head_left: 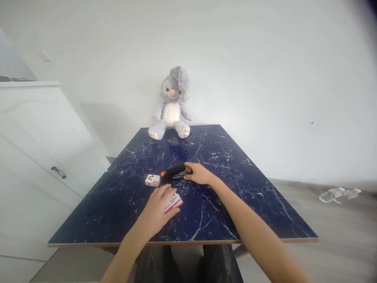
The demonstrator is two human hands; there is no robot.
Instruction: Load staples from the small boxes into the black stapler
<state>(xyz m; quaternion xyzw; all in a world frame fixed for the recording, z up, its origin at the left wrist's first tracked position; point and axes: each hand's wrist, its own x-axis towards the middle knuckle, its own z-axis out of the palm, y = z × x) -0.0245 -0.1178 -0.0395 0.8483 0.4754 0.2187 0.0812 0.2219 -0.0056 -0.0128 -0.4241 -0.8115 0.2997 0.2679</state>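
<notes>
Stapler [174, 169], black: probably stiff, weighty; our right hand [200, 173] pinches one end, a sound hold. Packet [173, 201]: likely light; our left hand [159, 205], fingers spread, covers it.

Bright, diffuse light washes the wall [250, 70]; a soft shadow [103, 122] lies left of the plush rabbit [171, 114]. Edges stretch; the upper-right corner darkens.
</notes>
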